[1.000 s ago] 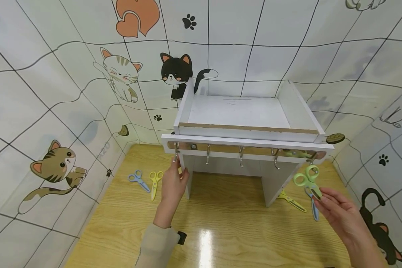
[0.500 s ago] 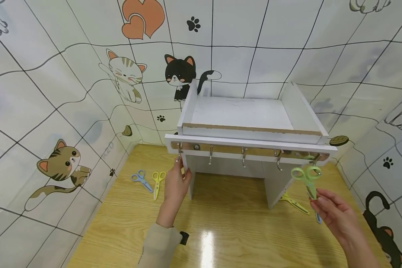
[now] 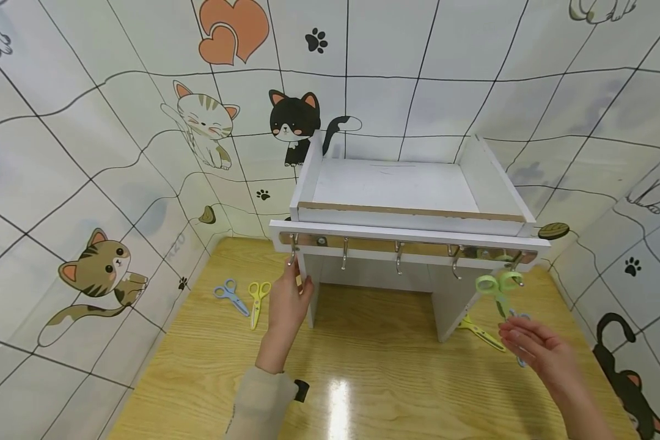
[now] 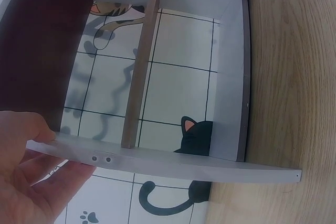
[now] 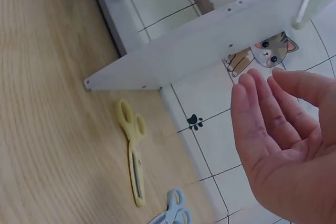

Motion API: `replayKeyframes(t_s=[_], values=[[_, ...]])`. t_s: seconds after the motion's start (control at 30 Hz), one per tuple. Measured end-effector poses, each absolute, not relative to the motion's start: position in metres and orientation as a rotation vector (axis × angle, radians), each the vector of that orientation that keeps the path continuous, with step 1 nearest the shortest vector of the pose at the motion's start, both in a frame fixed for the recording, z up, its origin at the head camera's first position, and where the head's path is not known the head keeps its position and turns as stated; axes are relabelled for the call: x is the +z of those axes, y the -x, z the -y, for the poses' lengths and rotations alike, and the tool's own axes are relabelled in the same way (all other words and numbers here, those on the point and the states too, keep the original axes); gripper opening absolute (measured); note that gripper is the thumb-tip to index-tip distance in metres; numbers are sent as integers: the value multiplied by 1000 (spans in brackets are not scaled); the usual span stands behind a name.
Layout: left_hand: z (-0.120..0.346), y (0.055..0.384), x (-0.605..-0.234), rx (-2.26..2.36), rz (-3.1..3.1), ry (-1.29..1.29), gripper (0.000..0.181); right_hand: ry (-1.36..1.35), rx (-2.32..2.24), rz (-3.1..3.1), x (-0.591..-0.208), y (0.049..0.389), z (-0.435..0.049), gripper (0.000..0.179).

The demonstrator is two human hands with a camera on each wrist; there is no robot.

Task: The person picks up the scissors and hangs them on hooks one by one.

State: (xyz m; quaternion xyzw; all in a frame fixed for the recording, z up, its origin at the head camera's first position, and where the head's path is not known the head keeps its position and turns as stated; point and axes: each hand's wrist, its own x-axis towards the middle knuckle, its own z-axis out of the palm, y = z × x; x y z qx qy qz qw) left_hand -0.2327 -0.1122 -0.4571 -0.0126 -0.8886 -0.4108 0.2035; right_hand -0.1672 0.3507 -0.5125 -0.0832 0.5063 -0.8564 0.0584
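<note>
My left hand (image 3: 288,305) grips the left side panel (image 4: 173,163) of a small white wooden shelf (image 3: 390,183), thumb on one face and fingers on the other. A board with several metal hooks runs along the shelf's front. From the rightmost hook (image 3: 516,266) hang light green scissors (image 3: 502,302), blades down and handle loops up. Just below and right of them is my right hand (image 3: 544,354), with nothing in its fingers. The right wrist view shows that hand apart from the scissors, fingers loosely bent and palm bare.
Yellow scissors (image 5: 135,174) and blue scissors (image 5: 176,203) lie on the wooden table (image 3: 385,391) beside the shelf's right panel. Another blue pair (image 3: 232,298) and yellow pair (image 3: 255,308) lie left of it. A cat-patterned white wall (image 3: 407,49) stands close behind.
My right hand carried the green scissors leftward to the rightmost hook, then released them and drew slightly down. They now hang there. The left hand keeps its hold on the panel.
</note>
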Motion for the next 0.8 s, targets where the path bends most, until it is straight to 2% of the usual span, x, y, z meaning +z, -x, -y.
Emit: replayKeyframes(t_s=[0.27, 0.43, 0.6, 0.63, 0.73, 0.8], values=[[113, 233, -458, -1146, 2481, 25, 42, 228, -2353, -1897, -531, 172, -358, 41], [113, 233, -457, -1176, 2472, 38, 43, 19, -2125, -2155, -540, 176, -361, 40], [112, 233, -457, -1159, 2477, 31, 41, -174, -1790, -2407, -549, 178, -363, 20], [112, 233, -456, -1153, 2480, 29, 41, -178, -1710, -2456, -550, 178, -363, 21], [112, 233, -456, -1146, 2486, 24, 40, -197, -1478, -2585, -555, 181, -365, 45], [112, 233, -456, -1152, 2486, 22, 40, -200, -1332, -2631, -557, 184, -366, 55]])
